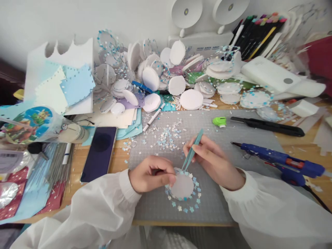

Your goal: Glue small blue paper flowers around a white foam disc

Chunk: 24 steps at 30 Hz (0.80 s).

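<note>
My left hand [154, 174] pinches the upper left edge of a round white paper disc [182, 186]. Small blue and white paper flowers ring this disc, forming a loose garland [192, 209] around its lower and right sides. In my right hand [211, 159] is a pair of teal tweezers [192, 150], held like a pen. Their tips point down at the disc's top edge, close to the flowers there; whether they grip a flower is too small to tell. Beyond my hands lies a scattered pile of tiny paper flowers [168, 136] on the grey cutting mat [218, 207].
A blue glue gun [280, 160] and a black utility knife [268, 126] lie at right, near a green clip-like object [219, 121]. At left are a phone [100, 154] and a cup [33, 124]. Many white discs [192, 99] crowd the back under a twin-headed lamp [186, 14].
</note>
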Each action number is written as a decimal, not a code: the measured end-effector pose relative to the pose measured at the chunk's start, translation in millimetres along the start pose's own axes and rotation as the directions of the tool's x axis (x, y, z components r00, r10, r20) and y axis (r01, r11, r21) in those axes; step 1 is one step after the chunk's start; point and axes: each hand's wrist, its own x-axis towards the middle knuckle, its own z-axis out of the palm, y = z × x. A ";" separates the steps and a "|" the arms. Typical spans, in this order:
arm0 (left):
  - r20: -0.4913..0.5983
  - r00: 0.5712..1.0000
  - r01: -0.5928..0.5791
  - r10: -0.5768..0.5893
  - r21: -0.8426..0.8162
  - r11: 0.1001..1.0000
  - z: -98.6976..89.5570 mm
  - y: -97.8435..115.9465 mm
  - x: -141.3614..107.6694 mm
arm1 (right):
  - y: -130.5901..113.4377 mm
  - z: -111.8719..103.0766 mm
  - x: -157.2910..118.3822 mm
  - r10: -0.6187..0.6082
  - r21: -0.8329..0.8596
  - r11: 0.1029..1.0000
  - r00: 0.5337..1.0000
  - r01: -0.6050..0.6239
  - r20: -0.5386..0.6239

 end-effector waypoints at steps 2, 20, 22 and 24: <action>-0.003 1.000 0.011 -0.011 -0.020 1.000 0.1 0.1 -0.1 | 0.8 -0.5 0.1 -0.034 -0.021 0.999 0.999 0.034 -0.026; -0.045 0.997 0.060 -0.065 -0.102 0.993 -2.1 1.5 0.3 | 6.7 -13.7 9.6 -0.591 -0.729 0.616 0.786 0.298 -0.179; -0.049 0.997 0.053 -0.059 -0.106 0.993 -2.5 0.6 -0.1 | 10.8 -16.6 11.4 -0.630 -0.811 0.490 0.773 0.319 -0.077; -0.048 0.998 0.044 -0.049 -0.109 0.993 -2.6 0.0 -0.3 | 14.2 -19.9 14.2 -0.634 -0.837 0.436 0.773 0.330 -0.026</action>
